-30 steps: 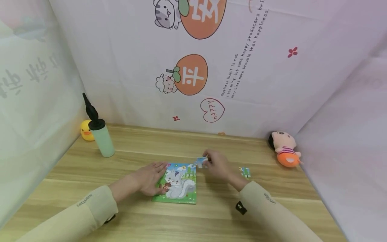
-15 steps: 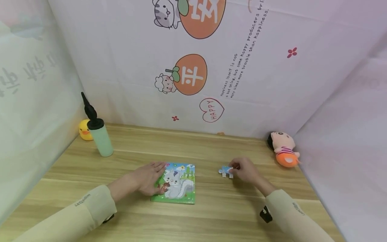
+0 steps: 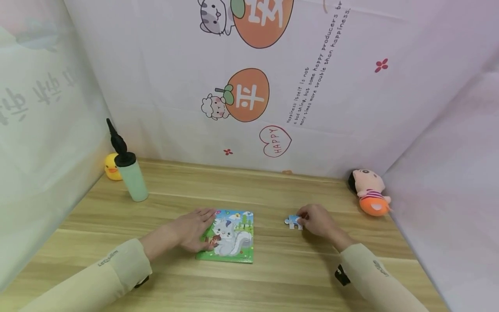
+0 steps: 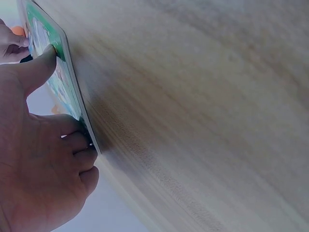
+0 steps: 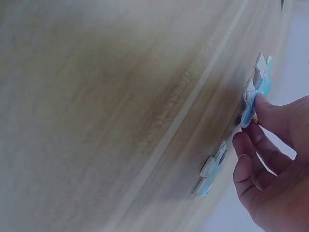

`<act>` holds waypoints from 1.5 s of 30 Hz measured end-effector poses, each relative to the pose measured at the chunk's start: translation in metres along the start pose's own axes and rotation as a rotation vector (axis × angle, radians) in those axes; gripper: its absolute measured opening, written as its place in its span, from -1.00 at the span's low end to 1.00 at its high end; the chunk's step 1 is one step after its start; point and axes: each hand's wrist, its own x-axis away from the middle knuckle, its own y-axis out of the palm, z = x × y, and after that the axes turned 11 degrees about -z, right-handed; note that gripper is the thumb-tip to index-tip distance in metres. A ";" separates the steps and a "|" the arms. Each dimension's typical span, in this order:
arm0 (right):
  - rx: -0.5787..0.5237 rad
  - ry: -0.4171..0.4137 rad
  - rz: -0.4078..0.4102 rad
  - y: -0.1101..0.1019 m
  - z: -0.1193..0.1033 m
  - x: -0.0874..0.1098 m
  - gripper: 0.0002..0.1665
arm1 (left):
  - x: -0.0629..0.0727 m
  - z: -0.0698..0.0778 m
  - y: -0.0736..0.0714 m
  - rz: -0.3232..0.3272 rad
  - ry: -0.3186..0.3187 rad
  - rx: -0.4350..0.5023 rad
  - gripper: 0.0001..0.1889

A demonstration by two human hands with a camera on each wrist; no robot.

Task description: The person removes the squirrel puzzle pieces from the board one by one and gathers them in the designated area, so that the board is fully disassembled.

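Observation:
A square jigsaw puzzle with a grey squirrel picture lies on the wooden table. My left hand rests on its left side, fingers stretched out, and in the left wrist view the thumb presses near the green edge. To the right of the puzzle, my right hand pinches a blue and white jigsaw piece between thumb and fingers. The right wrist view shows this held piece tilted, with a second jigsaw piece on the table beside the hand. In the head view the hand hides that second piece.
At the back left a green pump with a black top stands before a yellow rubber duck. A plush doll sits at the back right. Printed white cloth encloses the table on the left, back and right.
Since a second ago my right hand has carried the jigsaw piece from the puzzle's upper right corner to the right, over the loose piece there. My left hand has stayed put.

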 end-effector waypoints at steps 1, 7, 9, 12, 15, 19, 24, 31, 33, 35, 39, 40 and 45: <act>0.005 0.009 -0.005 0.000 -0.001 0.000 -0.91 | 0.000 0.000 0.000 -0.002 0.000 -0.001 -0.01; 0.044 0.035 -0.013 0.002 -0.003 -0.003 -0.96 | 0.001 0.000 0.000 -0.002 0.007 -0.007 -0.01; 0.055 0.043 -0.011 0.003 -0.004 -0.003 -0.96 | 0.001 0.000 0.001 -0.002 0.006 -0.005 0.00; 0.062 0.057 -0.011 0.004 -0.005 -0.004 -0.95 | 0.000 -0.001 0.001 0.000 0.008 0.003 0.00; 0.055 0.057 -0.011 0.005 -0.006 -0.003 -0.94 | 0.000 -0.001 0.000 -0.005 0.005 0.010 0.00; 0.031 0.052 -0.007 0.006 -0.007 -0.003 -0.93 | 0.000 -0.001 -0.001 -0.003 0.004 0.006 0.00; 0.002 0.031 -0.008 0.009 -0.009 -0.002 -0.94 | 0.001 0.000 -0.001 0.000 -0.001 -0.004 0.01; -0.004 0.020 0.005 0.011 -0.009 -0.003 -0.92 | 0.003 0.001 -0.001 -0.001 -0.011 0.002 0.01; -0.007 0.016 0.001 0.011 -0.009 -0.004 -0.92 | 0.003 0.001 -0.002 0.002 -0.016 -0.003 0.02; -0.015 0.013 0.001 0.010 -0.008 -0.004 -0.91 | 0.002 0.002 -0.002 0.007 -0.019 -0.021 0.01; -0.047 -0.001 0.025 0.005 -0.012 -0.006 -0.86 | 0.002 0.002 -0.002 0.010 -0.019 -0.053 0.00; -0.054 -0.007 0.040 0.004 -0.015 -0.007 -0.84 | 0.002 0.001 -0.001 0.012 -0.019 -0.050 0.00; -0.040 -0.078 0.098 -0.003 -0.045 -0.014 -0.78 | 0.001 -0.004 -0.003 0.040 -0.006 0.016 0.02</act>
